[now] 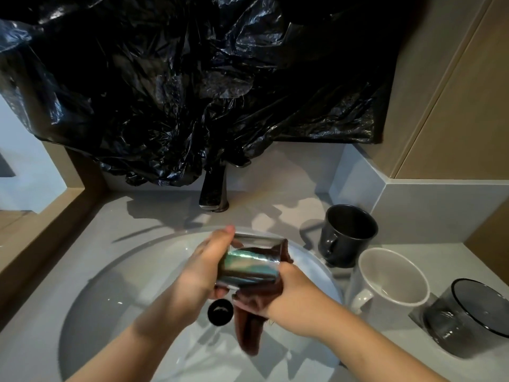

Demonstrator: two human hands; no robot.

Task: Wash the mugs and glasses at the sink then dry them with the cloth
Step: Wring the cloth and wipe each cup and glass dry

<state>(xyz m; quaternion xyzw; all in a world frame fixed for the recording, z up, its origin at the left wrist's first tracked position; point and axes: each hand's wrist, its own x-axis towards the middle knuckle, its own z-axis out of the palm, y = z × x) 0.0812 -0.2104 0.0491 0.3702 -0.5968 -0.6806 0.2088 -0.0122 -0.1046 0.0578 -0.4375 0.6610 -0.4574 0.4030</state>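
Note:
Over the round white sink (91, 293), my left hand (201, 268) grips a clear glass (249, 267) lying on its side, mouth to the right. My right hand (286, 293) holds a dark red cloth (252, 318) against the glass; part of the cloth is pushed into the mouth, and its tail hangs down into the basin. On the counter to the right stand a dark grey mug (347, 235), a white mug (391, 282) and a smoky glass (468, 318), all upright.
A dark faucet (214, 191) stands behind the basin. Black plastic sheeting (192, 78) covers the wall above it. The black drain (220, 311) sits in the sink bottom. A grey counter (41, 312) surrounds the sink; a wooden wall panel (454, 106) rises at right.

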